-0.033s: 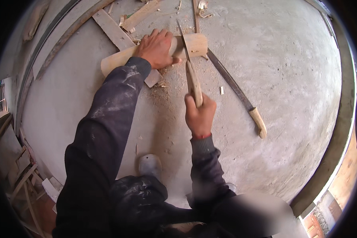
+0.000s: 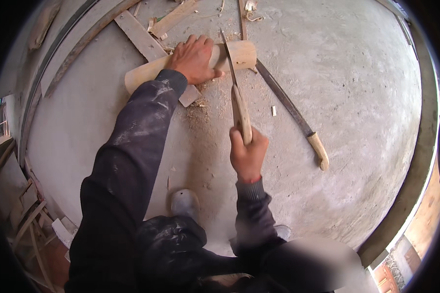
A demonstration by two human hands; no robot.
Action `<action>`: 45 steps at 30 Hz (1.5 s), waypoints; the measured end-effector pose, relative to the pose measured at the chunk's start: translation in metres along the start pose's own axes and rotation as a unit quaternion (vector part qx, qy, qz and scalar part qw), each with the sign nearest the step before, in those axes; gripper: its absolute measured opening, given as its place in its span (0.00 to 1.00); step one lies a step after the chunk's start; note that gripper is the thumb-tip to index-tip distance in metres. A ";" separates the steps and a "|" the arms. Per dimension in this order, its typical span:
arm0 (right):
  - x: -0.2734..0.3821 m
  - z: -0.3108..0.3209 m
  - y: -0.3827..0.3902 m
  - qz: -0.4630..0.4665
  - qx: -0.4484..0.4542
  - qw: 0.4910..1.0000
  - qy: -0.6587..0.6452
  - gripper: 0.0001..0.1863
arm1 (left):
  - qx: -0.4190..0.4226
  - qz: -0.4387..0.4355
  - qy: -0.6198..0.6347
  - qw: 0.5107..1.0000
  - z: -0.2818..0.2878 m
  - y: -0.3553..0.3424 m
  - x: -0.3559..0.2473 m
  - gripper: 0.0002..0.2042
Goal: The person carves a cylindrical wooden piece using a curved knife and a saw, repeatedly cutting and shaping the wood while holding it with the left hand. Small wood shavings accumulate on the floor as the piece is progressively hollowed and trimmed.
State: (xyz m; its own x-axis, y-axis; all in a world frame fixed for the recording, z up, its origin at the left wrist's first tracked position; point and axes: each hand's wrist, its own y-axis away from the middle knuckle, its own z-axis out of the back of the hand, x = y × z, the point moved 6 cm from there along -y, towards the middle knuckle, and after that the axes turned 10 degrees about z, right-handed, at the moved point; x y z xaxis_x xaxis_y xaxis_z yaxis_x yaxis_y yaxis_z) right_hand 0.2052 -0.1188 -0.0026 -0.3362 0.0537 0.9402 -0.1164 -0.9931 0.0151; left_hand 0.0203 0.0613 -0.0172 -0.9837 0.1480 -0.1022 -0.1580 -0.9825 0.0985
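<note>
My left hand (image 2: 193, 58) is pressed over a pale, round wooden log (image 2: 146, 73), fingers wrapped round its top. Beneath the log lies a flat board (image 2: 137, 36) on the floor. My right hand (image 2: 247, 154) grips the wooden handle of a saw (image 2: 241, 112), whose thin blade lies across the log near its right end. A long blade with a pale wooden handle (image 2: 318, 149) lies to the right of the log, pointing away from me. Wood shavings and dust are scattered below the log.
Offcuts and curled shavings (image 2: 176, 17) lie beyond the log, beside a thin strip (image 2: 242, 19). Planks and broken wood (image 2: 34, 224) are piled at the lower left. A concrete ledge (image 2: 410, 176) borders the floor on the right. My shoe (image 2: 185, 202) shows below.
My right hand has drawn the saw back toward me a short way, lower in the picture. My left hand and the log look almost unmoved.
</note>
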 end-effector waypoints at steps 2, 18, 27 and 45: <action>0.003 0.008 0.019 0.006 -0.018 0.999 -0.030 0.12 | 0.005 0.004 -0.007 1.000 -0.002 0.001 0.001 0.38; -0.023 -0.021 -0.061 0.008 0.016 0.999 -0.030 0.13 | 0.009 -0.016 -0.009 1.000 0.000 -0.009 -0.003 0.37; -0.015 -0.006 -0.024 0.017 0.021 0.999 -0.027 0.11 | 0.023 -0.035 -0.014 0.999 0.007 -0.012 -0.014 0.35; 0.028 0.013 -0.016 -0.040 0.020 0.999 0.003 0.14 | 0.046 -0.015 0.021 0.999 -0.001 -0.009 -0.007 0.36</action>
State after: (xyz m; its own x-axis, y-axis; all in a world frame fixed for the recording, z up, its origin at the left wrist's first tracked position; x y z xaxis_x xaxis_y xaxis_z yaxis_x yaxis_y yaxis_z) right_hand 0.2103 -0.1030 0.0276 -0.3334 0.1337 0.9333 -0.1060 -0.9889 0.1038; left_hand 0.0282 0.0687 -0.0182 -0.9742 0.1710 -0.1473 -0.1971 -0.9626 0.1859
